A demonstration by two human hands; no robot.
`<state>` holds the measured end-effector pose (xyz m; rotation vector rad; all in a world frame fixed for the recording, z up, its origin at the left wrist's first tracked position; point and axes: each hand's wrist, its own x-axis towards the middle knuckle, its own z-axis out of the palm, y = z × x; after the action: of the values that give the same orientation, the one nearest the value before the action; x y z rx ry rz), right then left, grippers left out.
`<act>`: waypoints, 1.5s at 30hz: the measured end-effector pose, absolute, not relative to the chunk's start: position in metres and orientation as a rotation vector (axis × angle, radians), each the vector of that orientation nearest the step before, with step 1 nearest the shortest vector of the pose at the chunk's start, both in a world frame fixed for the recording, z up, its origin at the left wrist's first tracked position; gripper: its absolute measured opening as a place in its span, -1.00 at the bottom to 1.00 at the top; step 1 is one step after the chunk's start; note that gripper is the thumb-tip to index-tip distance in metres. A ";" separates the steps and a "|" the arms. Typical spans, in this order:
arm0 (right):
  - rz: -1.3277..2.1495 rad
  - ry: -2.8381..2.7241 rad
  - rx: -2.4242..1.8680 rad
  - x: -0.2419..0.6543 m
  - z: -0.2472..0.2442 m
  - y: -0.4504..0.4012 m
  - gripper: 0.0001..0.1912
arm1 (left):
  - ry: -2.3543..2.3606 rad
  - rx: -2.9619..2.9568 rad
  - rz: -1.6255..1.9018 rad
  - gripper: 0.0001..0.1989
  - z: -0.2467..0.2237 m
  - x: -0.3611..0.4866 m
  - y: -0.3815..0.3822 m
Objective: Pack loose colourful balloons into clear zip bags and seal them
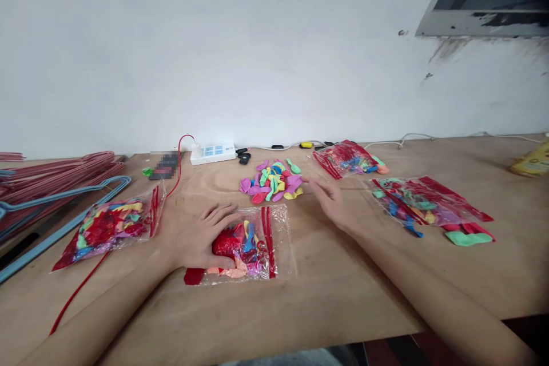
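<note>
My left grip [201, 237] is spread flat, pressing down on a zip bag of balloons [253, 246] on the counter [334, 303]. My right grip [330, 201] is open, its fingers loosely spread, just beside the loose balloons [272, 182] at its 9 o'clock. A second bag [109, 226] lies at my left grip's 9 o'clock, a third bag [345, 159] at my right grip's 1 o'clock, and a fourth bag [429, 203] at its 3 o'clock.

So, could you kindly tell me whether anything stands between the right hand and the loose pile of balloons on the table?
Nothing visible stands in the way: the right hand is just beside the loose pile of balloons, with its fingertips almost at the pile's edge.
</note>
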<state>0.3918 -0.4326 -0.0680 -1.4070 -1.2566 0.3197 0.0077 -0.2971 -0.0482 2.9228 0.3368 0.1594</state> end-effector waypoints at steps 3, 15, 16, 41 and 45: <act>0.460 -1.127 -1.397 0.402 -0.056 -0.439 -0.50 | 0.316 2.912 0.164 0.08 -0.048 0.008 -0.297; 0.560 -1.498 -1.796 0.449 -0.044 -0.454 -0.52 | 0.330 2.913 0.168 0.10 -0.051 0.006 -0.296; 0.466 -1.552 -1.811 0.450 -0.042 -0.455 -0.54 | 0.330 2.913 0.170 0.10 -0.051 0.006 -0.296; 0.328 -2.015 -1.659 0.400 -0.032 -0.469 -0.53 | 0.326 2.896 0.172 0.09 -0.051 0.007 -0.296; 0.632 -1.614 -1.600 0.390 -0.031 -0.472 -0.44 | 0.321 2.897 0.194 0.09 -0.052 0.007 -0.296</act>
<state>0.3899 -0.4719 -0.0311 -1.6005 -1.6141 0.6317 0.0074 -0.2960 -0.0516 2.8972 0.3211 0.1936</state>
